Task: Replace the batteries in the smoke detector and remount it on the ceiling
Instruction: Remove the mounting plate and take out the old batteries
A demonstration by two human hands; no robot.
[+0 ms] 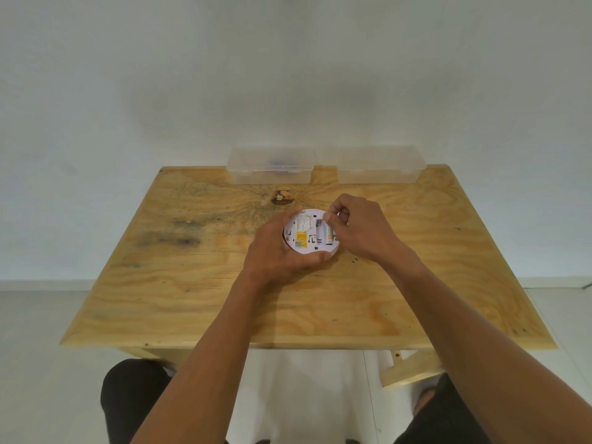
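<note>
A round white smoke detector (307, 243) lies back side up on the wooden table (192, 299), with a yellow label and an open battery bay showing. My left hand (275, 251) wraps around its left and near rim. My right hand (358, 227) is over the bay's right side, thumb and forefinger pinched on the far end of a white battery (329, 235) lying in the bay. A second battery (319, 233) lies beside it.
Two clear plastic boxes stand at the table's far edge against the white wall: one on the left (270, 165) with something blue inside, one on the right (381, 165). A dark knot (282, 197) marks the tabletop just beyond the detector. My knees show below the near edge.
</note>
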